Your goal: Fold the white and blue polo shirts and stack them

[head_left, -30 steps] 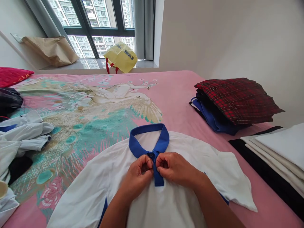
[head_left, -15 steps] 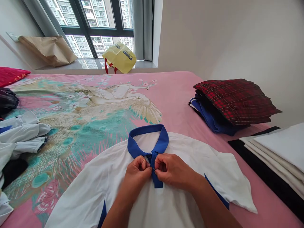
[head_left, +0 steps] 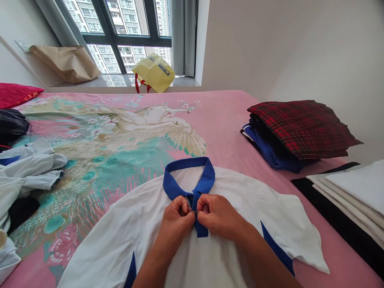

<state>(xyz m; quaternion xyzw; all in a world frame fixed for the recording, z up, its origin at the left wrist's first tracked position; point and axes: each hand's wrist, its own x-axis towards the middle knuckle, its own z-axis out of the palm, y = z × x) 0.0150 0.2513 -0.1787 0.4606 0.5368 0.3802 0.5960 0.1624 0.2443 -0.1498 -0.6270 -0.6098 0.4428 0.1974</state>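
A white polo shirt [head_left: 240,184] with a blue collar [head_left: 172,187] lies spread face up on the bed, its collar toward the window. Both hands meet at its blue button placket [head_left: 201,230], just below the collar. My left hand [head_left: 177,220] pinches the placket's left edge between thumb and bent fingers. From the other side my right hand [head_left: 220,216] pinches the same strip, thumb tip close to the left one. The fingers hide any button between them. Blue wedges show on both sides of the shirt.
Pink patterned bedding [head_left: 228,120] covers the bed. Folded clothes topped by red plaid cloth [head_left: 306,128] lie at right, near folded white garments [head_left: 357,188]. Crumpled white clothes [head_left: 36,166] lie at left. A yellow bag [head_left: 157,72] and brown paper bag [head_left: 67,64] are by the window.
The whole view has shifted slightly, so things appear a little farther right. Both hands stay pinched on the placket, with their thumbs slightly closer together.
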